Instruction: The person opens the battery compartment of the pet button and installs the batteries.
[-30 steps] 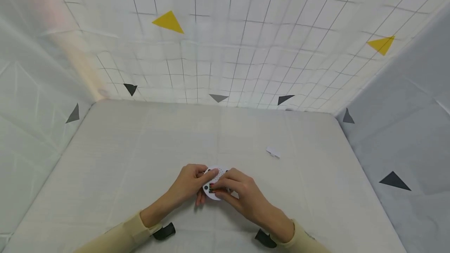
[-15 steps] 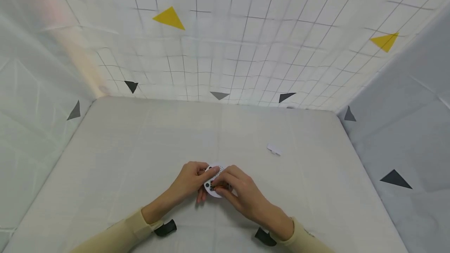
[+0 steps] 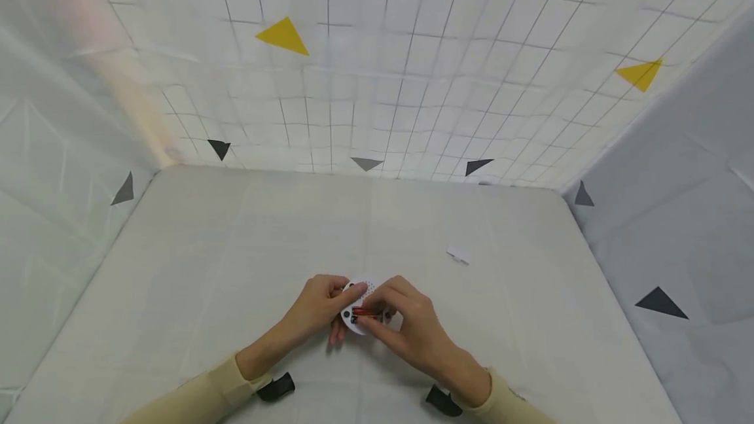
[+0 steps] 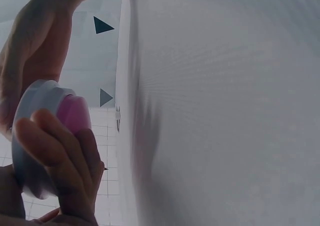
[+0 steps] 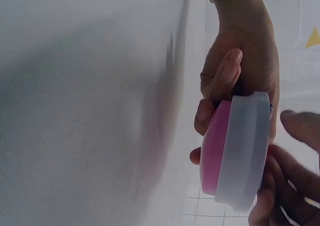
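Note:
A round white device (image 3: 369, 287) with small speaker-like holes and dark round spots is held tilted above the table, its battery compartment facing up. Its underside is a pink dome (image 5: 216, 151), seen in both wrist views. My left hand (image 3: 321, 303) grips the rim, thumb on the white face and fingers beneath. Over the compartment, my right hand (image 3: 409, 319) pinches a red-orange battery (image 3: 366, 311) between thumb and fingers. The battery lies along the compartment, its right end hidden by the hand. Whether it is fully seated I cannot tell.
A small white cover piece (image 3: 458, 254) lies on the white-covered table (image 3: 283, 228), to the right and beyond the hands. Dark wrist-worn pieces (image 3: 277, 387) sit by both sleeves. White sheet walls with a grid and triangle marks (image 3: 283, 36) enclose the table.
My right hand's fingers have shifted and lifted slightly at the compartment, so more red battery shows now. The left hand keeps its grip on the device.

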`<state>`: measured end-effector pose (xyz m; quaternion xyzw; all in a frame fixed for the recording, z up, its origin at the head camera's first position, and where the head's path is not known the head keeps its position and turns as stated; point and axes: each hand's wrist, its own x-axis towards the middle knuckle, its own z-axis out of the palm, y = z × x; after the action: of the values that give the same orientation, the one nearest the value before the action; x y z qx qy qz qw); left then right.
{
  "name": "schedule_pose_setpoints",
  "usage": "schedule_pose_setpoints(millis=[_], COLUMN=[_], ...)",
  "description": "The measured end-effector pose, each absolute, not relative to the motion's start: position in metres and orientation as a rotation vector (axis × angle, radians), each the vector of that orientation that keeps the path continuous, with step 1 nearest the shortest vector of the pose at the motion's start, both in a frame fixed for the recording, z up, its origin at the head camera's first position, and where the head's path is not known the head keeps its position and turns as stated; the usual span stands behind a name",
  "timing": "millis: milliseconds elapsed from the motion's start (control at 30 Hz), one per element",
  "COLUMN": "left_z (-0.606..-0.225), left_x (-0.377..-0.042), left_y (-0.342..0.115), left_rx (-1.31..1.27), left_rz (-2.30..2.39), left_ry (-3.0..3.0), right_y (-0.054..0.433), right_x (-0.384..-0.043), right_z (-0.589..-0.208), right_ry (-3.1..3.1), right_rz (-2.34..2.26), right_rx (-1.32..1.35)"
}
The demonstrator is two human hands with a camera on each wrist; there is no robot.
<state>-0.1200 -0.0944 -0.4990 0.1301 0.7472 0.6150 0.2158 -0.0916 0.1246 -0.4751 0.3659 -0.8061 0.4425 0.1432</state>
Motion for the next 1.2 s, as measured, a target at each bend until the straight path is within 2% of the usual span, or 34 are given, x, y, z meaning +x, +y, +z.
schedule_pose_setpoints(millis=[233,367,700,1200], left_z=[-0.4983,-0.4979,-0.4942,-0.4930], left_x=[-0.1168,-0.1156,-0.1137,-0.1124], left_y=[-0.0935,-0.0923,-0.0895,-0.0888], left_rx=[0.346,0.346,0.354,0.366], left_rz=[1.727,1.730,1.726,1.719], left_ry=[2.054,2.053,2.047,2.046], right_y=[0.1236,0.1225,0.1206,0.1194], right_x=[-0.0885,-0.0864,-0.0813,-0.0832], right_z=[-0.4800,-0.4818,-0.4764,-0.4817], right_ry=[-2.460,-2.631,-2.905,-2.896], right_rz=[1.160,1.127,1.190,1.275], right_rx=[0.747,0.668,0.603,0.662])
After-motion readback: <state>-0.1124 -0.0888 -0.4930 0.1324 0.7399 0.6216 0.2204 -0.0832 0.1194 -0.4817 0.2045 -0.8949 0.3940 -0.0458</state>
